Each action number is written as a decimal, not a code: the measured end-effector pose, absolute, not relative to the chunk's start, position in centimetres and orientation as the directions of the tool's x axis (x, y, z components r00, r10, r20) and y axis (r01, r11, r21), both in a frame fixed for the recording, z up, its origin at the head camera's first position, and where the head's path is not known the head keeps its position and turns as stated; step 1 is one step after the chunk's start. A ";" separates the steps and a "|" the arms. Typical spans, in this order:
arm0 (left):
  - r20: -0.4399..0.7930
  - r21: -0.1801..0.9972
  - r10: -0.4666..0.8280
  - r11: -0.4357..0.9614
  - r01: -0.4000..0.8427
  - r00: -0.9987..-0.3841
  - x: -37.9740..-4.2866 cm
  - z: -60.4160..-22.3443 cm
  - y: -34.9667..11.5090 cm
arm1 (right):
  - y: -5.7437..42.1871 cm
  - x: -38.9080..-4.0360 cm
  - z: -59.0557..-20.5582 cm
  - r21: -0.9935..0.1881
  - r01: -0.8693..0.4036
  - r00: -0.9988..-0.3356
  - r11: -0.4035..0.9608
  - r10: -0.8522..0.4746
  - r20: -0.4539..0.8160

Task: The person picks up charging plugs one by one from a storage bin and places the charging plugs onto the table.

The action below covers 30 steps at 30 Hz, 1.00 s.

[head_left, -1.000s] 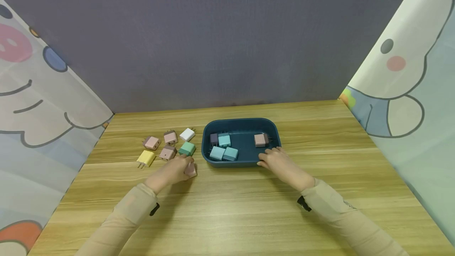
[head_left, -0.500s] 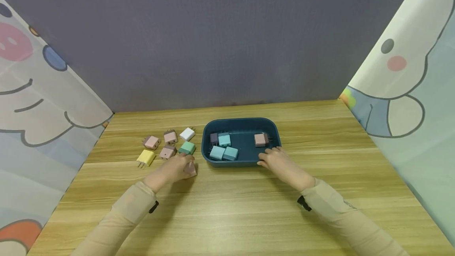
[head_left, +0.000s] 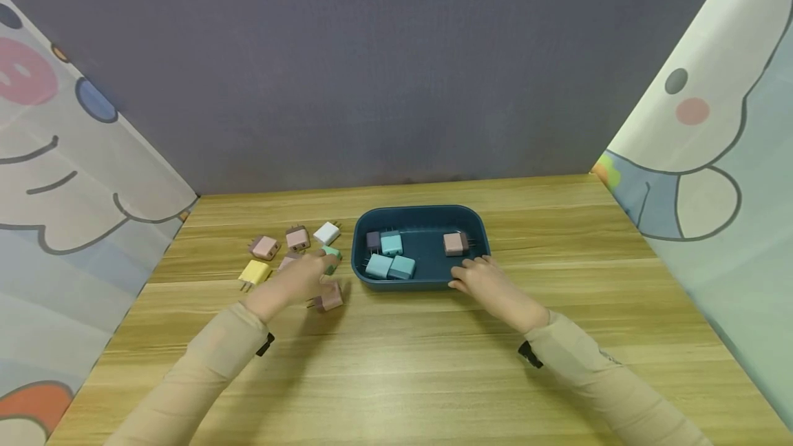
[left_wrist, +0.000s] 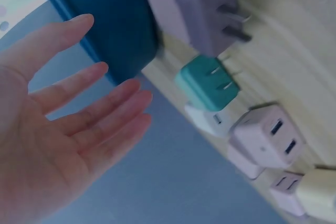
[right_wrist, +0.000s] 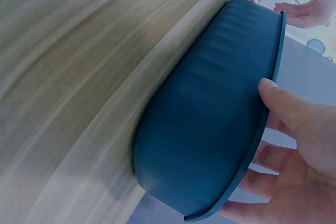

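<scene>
In the head view my left hand hovers over the loose chargers, its fingers apart from them. Its fingers are spread and hold nothing in the left wrist view. A pink plug charger with a mauve base lies on the table just below that hand, prongs pointing left. Partly hidden behind the fingers is a green charger, its prongs visible in the left wrist view. My right hand grips the near right rim of a dark blue tray, thumb outside and fingers over the edge.
Inside the tray lie several blue chargers, a dark purple one and a pink one. Left of it are a white charger, a yellow one and more pink ones. A grey wall stands behind.
My left hand has let go of the pink charger and risen slightly away from it, over the green one. The charger's prongs now show. The right hand and tray stay put.
</scene>
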<state>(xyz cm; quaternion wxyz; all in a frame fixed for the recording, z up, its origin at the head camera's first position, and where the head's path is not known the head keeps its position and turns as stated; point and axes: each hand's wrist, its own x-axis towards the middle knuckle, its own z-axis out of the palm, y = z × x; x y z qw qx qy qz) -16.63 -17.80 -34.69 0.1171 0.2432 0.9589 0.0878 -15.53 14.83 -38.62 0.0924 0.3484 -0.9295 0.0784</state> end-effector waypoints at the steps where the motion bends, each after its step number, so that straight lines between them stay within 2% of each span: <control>1: -0.177 0.219 0.490 0.865 0.451 -0.853 -16.7 -34.5 -17.8 | 14.8 -15.5 -38.6 -0.078 -0.663 -0.740 0.745 -0.634 0.225; 13: -0.158 0.248 0.519 0.844 0.475 -0.840 -17.8 -32.3 -16.9 | 14.8 -15.5 -38.5 -0.088 -0.657 -0.747 0.749 -0.631 0.209; 23: -0.229 0.253 0.492 0.863 0.436 -0.840 -18.8 -31.3 -15.2 | 14.9 -15.5 -38.6 -0.077 -0.661 -0.742 0.747 -0.634 0.215; 30: -0.215 0.235 0.520 0.849 0.473 -0.827 -19.4 -30.9 -14.1 | 14.8 -15.4 -38.6 -0.080 -0.657 -0.747 0.750 -0.632 0.207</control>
